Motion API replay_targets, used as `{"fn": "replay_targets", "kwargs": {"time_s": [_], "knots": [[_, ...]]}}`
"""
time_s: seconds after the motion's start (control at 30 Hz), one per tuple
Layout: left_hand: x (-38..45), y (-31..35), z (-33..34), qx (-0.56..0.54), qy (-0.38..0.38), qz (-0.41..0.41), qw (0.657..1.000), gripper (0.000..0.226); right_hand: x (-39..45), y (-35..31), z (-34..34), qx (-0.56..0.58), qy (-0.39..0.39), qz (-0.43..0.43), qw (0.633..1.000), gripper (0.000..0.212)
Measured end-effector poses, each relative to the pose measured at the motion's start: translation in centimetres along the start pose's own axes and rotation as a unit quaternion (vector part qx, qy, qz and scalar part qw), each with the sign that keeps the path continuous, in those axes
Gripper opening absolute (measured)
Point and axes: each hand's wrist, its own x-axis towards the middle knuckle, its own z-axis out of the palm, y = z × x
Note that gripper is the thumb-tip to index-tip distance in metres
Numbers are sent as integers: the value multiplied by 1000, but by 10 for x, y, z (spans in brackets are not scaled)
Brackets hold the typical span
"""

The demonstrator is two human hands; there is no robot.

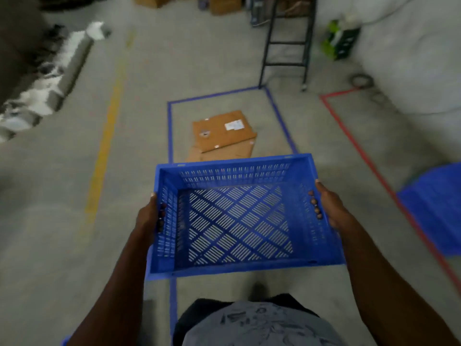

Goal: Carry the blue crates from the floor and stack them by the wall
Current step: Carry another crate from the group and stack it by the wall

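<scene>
I hold an empty blue slotted crate in front of my waist, above the floor, its open top facing me. My left hand grips its left handle slot, fingers curled through the wall. My right hand grips the right handle slot, fingertips showing inside the crate. Another blue crate sits on the floor at the right edge, blurred and partly cut off. A sliver of blue shows at the bottom left edge.
Flat cardboard lies inside a blue tape rectangle ahead. A black metal rack stands beyond it. Red tape runs at the right, a yellow line at the left. Rolled material lies far left; white sacks far right.
</scene>
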Motion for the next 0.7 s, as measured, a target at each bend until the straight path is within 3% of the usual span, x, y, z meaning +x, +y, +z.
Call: {"fn": "replay_targets", "kwargs": {"time_s": [0.3,0.43,0.57,0.7], "knots": [[68,117,236,140,-182,37,973,76,8,29,-144,148,205,58,966,49],[92,158,341,203,-253,52,944,78,18,42,-181,210,279,75,934,50],[86,195,435,248,-330,66,909,57,16,47,-202,265,342,90,897,46],[84,218,519,287,-382,97,873,67,12,55,-224,311,400,107,855,47]]}}
